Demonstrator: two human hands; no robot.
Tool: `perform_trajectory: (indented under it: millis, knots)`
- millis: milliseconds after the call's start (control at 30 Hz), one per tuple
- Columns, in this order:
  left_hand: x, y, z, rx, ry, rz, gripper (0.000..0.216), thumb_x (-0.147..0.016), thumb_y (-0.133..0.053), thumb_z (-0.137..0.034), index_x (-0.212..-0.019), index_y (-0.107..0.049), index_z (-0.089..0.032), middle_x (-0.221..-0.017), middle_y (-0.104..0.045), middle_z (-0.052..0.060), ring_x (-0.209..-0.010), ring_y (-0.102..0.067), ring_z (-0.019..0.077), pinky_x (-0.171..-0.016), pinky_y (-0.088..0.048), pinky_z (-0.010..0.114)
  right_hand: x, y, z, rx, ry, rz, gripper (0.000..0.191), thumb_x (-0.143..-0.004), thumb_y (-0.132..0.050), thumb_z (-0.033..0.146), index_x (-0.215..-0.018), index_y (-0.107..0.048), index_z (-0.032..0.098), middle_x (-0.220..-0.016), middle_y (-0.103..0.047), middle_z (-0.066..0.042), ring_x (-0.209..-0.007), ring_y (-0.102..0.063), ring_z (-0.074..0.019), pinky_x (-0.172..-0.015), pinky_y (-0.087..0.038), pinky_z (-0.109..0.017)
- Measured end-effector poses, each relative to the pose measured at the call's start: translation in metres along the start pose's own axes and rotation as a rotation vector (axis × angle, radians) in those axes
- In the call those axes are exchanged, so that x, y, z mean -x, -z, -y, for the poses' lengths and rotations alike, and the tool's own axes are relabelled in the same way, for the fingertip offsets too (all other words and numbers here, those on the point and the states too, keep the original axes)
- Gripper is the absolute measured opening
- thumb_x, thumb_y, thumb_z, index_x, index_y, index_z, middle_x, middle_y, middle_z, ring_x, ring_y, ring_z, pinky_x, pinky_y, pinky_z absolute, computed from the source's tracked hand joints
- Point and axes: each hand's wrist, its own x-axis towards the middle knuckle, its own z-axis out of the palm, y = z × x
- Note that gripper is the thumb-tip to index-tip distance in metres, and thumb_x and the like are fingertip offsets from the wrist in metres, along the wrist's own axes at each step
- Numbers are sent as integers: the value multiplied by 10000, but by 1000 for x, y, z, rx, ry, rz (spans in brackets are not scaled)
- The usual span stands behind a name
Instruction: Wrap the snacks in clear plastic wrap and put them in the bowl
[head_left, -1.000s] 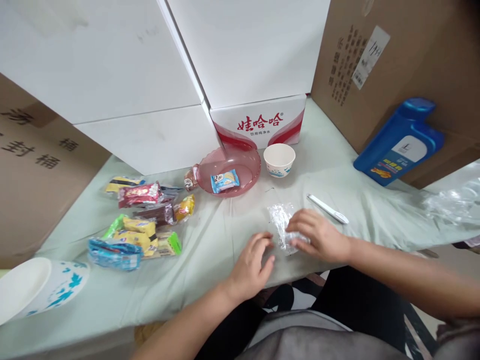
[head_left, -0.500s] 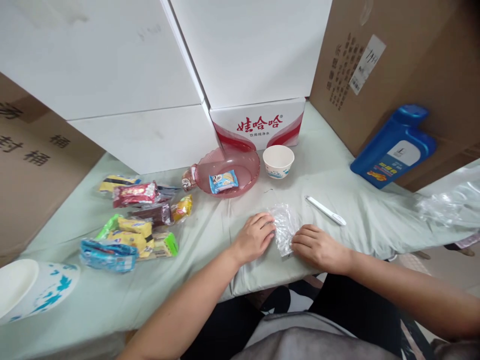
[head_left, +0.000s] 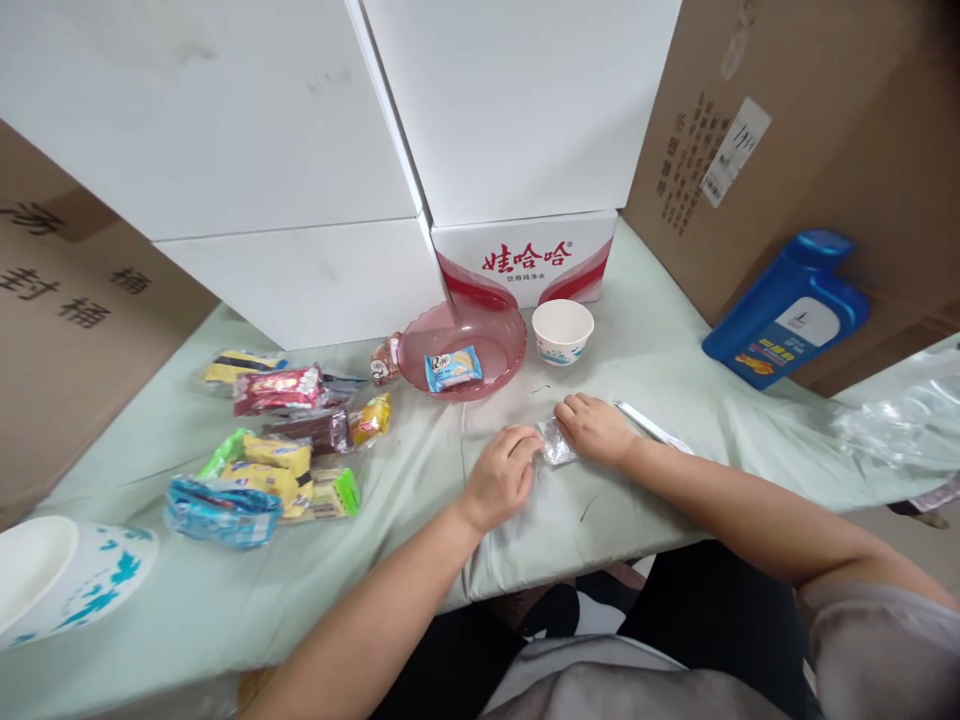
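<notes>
A crumpled piece of clear plastic film (head_left: 555, 446) lies on the cloth between my hands, much of it hidden under the fingers. My left hand (head_left: 501, 475) has its fingers curled at the film's left edge. Over the right part of the film, my right hand (head_left: 595, 428) is bent with its fingers pressed together, gripping it. Just beyond my right wrist lies a white utility knife (head_left: 651, 427), partly covered by the forearm. A pink plastic dish (head_left: 499, 350) holding a blue snack packet (head_left: 453, 369) and a white paper bowl (head_left: 562, 334) stand farther back.
Several wrapped snacks (head_left: 277, 390) are spread on the left, with a large paper tub (head_left: 112, 585) lying in front. White boxes (head_left: 517, 110) rise behind. On the right, a blue bottle (head_left: 787, 310) leans against a cardboard box (head_left: 795, 150), near loose clear plastic (head_left: 892, 420).
My right hand has moved away from me and leftward, and the plastic film is now gathered smaller, its near part folded up. The left hand stays at its left edge. The view has shifted slightly.
</notes>
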Motion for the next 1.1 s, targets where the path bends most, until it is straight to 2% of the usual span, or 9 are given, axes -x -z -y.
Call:
perform_trajectory:
  millis: [167,300,433,600,700,833,900,967,1100]
  knots:
    - [-4,-3,-1,-107,-4,186,288,-884,-521,-164,-1152,-621,-196,-1300,-601,107,-1285,-500,281,-1084,-381,508,3,9,-10,17,-52,-38,242,-980,-427,236,-986,-637,115,-965,-642,-159,-929,-568,-267,-802,-418,-368]
    - [-3,-9,4,-61,27,222,293,-869,-537,-133,-1143,-614,-202,-1306,-606,91,-1298,-498,265,-1088,-375,497,7,22,-12,-52,-66,-280,243,-946,-421,130,-1021,-651,123,-1156,-624,-183,-1116,-528,-291,-951,-403,-438]
    - [-2,-7,8,18,54,116,279,-856,-521,-111,-1115,-603,-175,-1255,-618,112,-1222,-552,255,-1040,-433,460,29,-1,7,-236,214,-354,268,-950,-449,174,-1139,-635,136,-1170,-658,-148,-1142,-559,-251,-957,-476,-427]
    - [1,1,11,52,202,-57,193,-866,-496,-135,-1014,-610,-183,-1120,-618,102,-1050,-595,233,-925,-510,410,47,-22,5,-242,288,-335,319,-929,-423,90,-1135,-651,173,-1130,-700,-105,-1046,-633,-225,-882,-540,-390]
    - [1,1,11,28,208,15,156,-834,-539,-127,-947,-626,-191,-1087,-616,92,-1039,-574,250,-919,-498,427,33,6,-20,-278,254,-413,281,-930,-430,103,-1032,-674,197,-981,-732,-75,-887,-671,-194,-775,-556,-324]
    - [-1,-1,12,8,213,76,124,-825,-582,-139,-923,-635,-196,-1078,-625,82,-1071,-539,266,-932,-468,446,-24,70,-56,-160,-5,-640,268,-960,-428,200,-1041,-683,199,-1029,-713,-103,-984,-641,-228,-859,-509,-362]
    - [-2,-1,12,11,219,102,128,-826,-599,-155,-941,-634,-199,-1087,-625,78,-1081,-527,263,-929,-462,434,-62,91,-65,-48,-136,-469,301,-960,-420,229,-1075,-691,167,-1102,-686,-141,-1068,-599,-267,-889,-473,-385]
    - [-3,1,11,9,227,135,135,-827,-607,-163,-954,-631,-200,-1099,-621,76,-1084,-520,257,-929,-455,424,-97,97,-67,15,-243,-127,305,-935,-445,219,-1084,-703,154,-1135,-673,-155,-1095,-585,-287,-875,-459,-378]
    - [-4,5,10,-19,232,173,142,-830,-617,-179,-969,-629,-202,-1109,-620,67,-1087,-517,245,-934,-447,408,-140,85,-59,-15,-242,267,130,-780,-655,204,-849,-761,173,-861,-728,-83,-805,-666,-221,-701,-474,-281]
